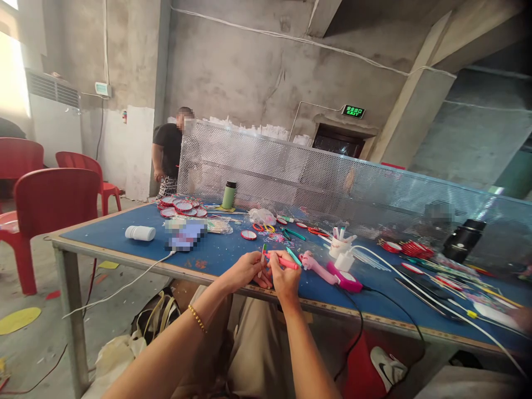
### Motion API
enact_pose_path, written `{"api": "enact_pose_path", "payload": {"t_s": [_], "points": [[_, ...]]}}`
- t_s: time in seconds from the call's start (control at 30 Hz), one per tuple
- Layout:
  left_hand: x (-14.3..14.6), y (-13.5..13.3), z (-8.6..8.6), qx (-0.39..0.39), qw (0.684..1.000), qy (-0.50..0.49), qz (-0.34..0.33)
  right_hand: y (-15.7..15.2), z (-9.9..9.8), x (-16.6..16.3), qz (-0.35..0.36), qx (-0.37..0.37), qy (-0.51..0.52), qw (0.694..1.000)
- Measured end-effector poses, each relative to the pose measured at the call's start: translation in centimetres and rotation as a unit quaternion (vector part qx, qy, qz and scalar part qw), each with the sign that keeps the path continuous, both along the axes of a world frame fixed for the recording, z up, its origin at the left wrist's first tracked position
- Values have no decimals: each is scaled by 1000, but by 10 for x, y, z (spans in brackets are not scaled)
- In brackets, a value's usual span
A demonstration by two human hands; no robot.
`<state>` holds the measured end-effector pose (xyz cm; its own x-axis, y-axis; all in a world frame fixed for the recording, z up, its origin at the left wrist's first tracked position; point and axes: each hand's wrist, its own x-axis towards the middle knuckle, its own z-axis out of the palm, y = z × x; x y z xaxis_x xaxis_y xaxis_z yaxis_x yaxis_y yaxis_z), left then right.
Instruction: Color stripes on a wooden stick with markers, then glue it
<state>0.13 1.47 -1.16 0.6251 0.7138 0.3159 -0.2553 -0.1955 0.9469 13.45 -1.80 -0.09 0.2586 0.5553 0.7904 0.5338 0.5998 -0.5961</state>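
Observation:
Both hands meet over the near edge of the blue table [245, 252]. My left hand [249, 269], a bead bracelet on its wrist, is closed on a thin, pale strip with a green end [263, 254]; its exact kind is too small to make out. My right hand [286, 280] grips a pinkish-red marker pen [288, 262], its other end close to the strip. A teal pen-like stick [293, 255] shows just beyond my right hand; I cannot tell whether the fingers touch it. Nearby on the right lies a pink glue gun [318, 269].
Round red-rimmed discs [183, 206], scissors [264, 227], a cup of pens [339, 244] and a white bottle [140, 233] are on the table. A black cup [463, 239] stands at right. Cables cross the table edge. A perforated metal screen [266, 166] runs behind; a person [168, 147] stands beyond.

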Motion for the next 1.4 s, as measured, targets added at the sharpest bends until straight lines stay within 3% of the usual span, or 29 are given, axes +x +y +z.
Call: {"api": "enact_pose_path", "payload": {"t_s": [1.4], "points": [[3, 2, 2, -3, 1000, -18, -11, 4, -1, 5, -12, 3, -5, 1000]]}}
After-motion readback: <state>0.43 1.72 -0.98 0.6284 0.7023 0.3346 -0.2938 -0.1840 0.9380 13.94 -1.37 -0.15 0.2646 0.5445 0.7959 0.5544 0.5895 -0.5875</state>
